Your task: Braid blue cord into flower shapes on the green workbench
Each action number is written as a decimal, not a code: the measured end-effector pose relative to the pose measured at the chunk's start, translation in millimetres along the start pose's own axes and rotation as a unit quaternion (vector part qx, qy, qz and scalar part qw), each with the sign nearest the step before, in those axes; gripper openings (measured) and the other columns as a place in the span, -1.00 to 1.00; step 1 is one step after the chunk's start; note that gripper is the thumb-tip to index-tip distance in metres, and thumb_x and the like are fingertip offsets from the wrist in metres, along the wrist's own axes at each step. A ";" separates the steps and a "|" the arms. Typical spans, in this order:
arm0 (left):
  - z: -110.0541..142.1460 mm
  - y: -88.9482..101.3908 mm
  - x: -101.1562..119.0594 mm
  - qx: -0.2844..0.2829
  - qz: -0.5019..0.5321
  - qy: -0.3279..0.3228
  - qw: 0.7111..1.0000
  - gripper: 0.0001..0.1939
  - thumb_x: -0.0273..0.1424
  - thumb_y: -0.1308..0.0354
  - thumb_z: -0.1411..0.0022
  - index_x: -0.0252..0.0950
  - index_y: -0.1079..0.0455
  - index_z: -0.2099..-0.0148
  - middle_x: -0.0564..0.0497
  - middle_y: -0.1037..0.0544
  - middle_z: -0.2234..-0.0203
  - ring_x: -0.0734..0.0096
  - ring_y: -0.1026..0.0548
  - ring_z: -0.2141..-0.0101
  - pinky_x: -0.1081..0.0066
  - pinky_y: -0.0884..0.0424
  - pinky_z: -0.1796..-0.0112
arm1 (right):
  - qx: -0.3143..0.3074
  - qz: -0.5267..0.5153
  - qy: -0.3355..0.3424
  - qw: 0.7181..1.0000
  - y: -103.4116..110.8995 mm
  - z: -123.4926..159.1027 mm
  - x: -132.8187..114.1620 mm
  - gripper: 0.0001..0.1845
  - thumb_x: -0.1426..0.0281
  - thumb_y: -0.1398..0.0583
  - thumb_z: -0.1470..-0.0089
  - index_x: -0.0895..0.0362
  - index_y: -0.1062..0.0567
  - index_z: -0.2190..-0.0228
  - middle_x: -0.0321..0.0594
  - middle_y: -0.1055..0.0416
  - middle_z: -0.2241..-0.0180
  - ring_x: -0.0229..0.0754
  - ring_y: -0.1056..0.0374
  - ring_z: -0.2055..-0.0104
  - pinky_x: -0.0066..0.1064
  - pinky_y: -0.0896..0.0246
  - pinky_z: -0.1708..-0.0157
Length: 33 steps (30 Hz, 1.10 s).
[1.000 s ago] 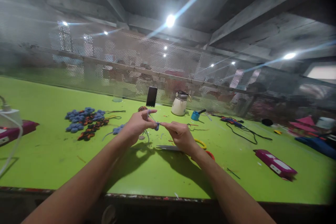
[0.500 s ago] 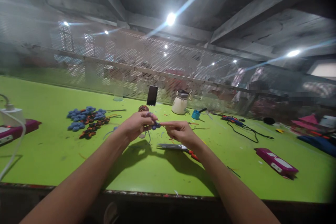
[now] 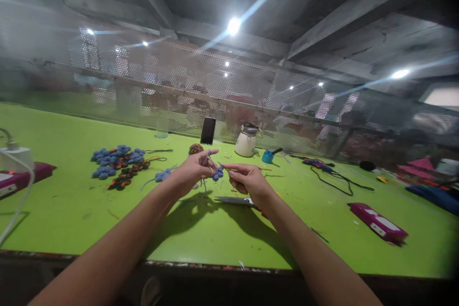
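Note:
Both my hands are raised over the green table [image 3: 71,210] and meet in the middle. My left hand [image 3: 193,170] pinches a small blue knotted cord piece [image 3: 217,174], and a loose strand hangs from it. My right hand [image 3: 245,178] pinches the same piece from the right, fingers curled. Below my right hand lie scissors [image 3: 234,200] with red handles. A finished blue cord flower [image 3: 162,175] lies just left of my left hand. A pile of blue and dark cord flowers [image 3: 116,162] sits further left.
A phone [image 3: 207,130] stands upright at the back, beside a white jar [image 3: 245,143], a blue cup [image 3: 267,156] and a ball of cord [image 3: 195,148]. Pink cases lie at the right [image 3: 378,222] and left [image 3: 21,178]. A black cable [image 3: 337,179] runs right. A mesh screen [image 3: 143,86] closes the back.
Both hands rose a little and stayed joined. The left forefinger has stretched out again, and the blue piece shows more clearly between the fingertips.

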<state>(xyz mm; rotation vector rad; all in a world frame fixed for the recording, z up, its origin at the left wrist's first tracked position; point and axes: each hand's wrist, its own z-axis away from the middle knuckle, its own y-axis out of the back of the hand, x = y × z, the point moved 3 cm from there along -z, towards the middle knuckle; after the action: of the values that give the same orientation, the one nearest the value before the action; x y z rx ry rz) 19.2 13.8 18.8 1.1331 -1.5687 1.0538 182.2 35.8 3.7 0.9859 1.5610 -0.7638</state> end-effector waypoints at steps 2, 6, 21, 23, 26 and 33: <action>0.5 -2.1 0.9 -0.005 -0.015 -0.019 1.000 -0.20 -0.63 -0.21 0.17 -0.44 -0.13 -0.19 0.02 -0.46 0.47 0.45 -0.38 0.46 0.39 -0.24 0.37 | 0.005 -0.001 -0.010 1.000 0.7 0.0 0.2 -0.48 0.31 -0.27 0.17 0.29 -0.48 0.12 -0.42 -0.20 0.75 -0.49 0.15 0.75 -0.56 0.37 0.73; 2.1 -6.5 4.2 0.005 -0.028 -0.051 0.998 -0.20 -0.56 -0.24 0.11 -0.48 -0.08 -0.21 0.03 -0.45 0.50 0.46 -0.37 0.46 0.40 -0.25 0.36 | 0.019 -0.002 -0.010 1.000 1.2 0.7 -3.2 -0.49 0.33 -0.27 0.19 0.29 -0.51 0.15 -0.41 -0.19 0.76 -0.48 0.12 0.75 -0.57 0.35 0.74; 7.7 -15.5 -3.4 0.108 -0.326 -0.214 0.914 -0.39 -0.59 -0.15 0.05 -0.10 -0.34 -0.09 0.07 -0.44 0.57 0.38 -0.35 0.50 0.43 -0.21 0.35 | 0.044 -0.044 -0.054 0.997 -8.0 -6.2 17.8 -0.58 0.29 -0.30 0.25 0.26 -0.48 0.30 -0.42 -0.24 0.78 -0.47 0.06 0.79 -0.59 0.31 0.77; 9.3 -16.3 -0.9 0.137 -0.291 -0.222 0.920 -0.43 -0.55 -0.18 0.03 -0.13 -0.35 -0.08 0.05 -0.46 0.52 0.37 -0.37 0.44 0.41 -0.23 0.30 | 0.050 -0.110 -0.046 0.992 -11.4 -6.2 19.1 -0.58 0.29 -0.32 0.25 0.23 -0.45 0.29 -0.42 -0.26 0.74 -0.49 0.05 0.78 -0.60 0.29 0.75; 6.4 -12.4 0.5 0.136 -0.120 -0.151 0.972 -0.33 -0.48 -0.26 0.06 -0.28 -0.25 -0.16 0.07 -0.47 0.53 0.40 -0.40 0.46 0.38 -0.29 0.29 | 0.053 -0.164 -0.001 0.985 -14.9 -3.8 14.6 -0.60 0.30 -0.33 0.21 0.20 -0.44 0.28 -0.40 -0.27 0.70 -0.49 0.04 0.75 -0.60 0.28 0.74; 2.1 -5.3 -0.3 0.044 0.140 -0.035 0.989 -0.34 -0.54 -0.36 0.17 -0.38 -0.32 -0.05 0.08 -0.51 0.53 0.50 -0.45 0.43 0.44 -0.29 0.24 | 0.031 -0.076 0.087 0.993 -11.8 3.5 -2.1 -0.66 0.26 -0.26 0.08 0.18 -0.47 0.24 -0.40 -0.26 0.68 -0.47 0.03 0.74 -0.58 0.24 0.76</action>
<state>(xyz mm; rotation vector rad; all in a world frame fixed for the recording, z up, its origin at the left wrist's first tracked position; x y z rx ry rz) 23.9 10.7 18.7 1.0376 -1.7897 1.2890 173.4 27.0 4.7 1.0093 1.7890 -0.8554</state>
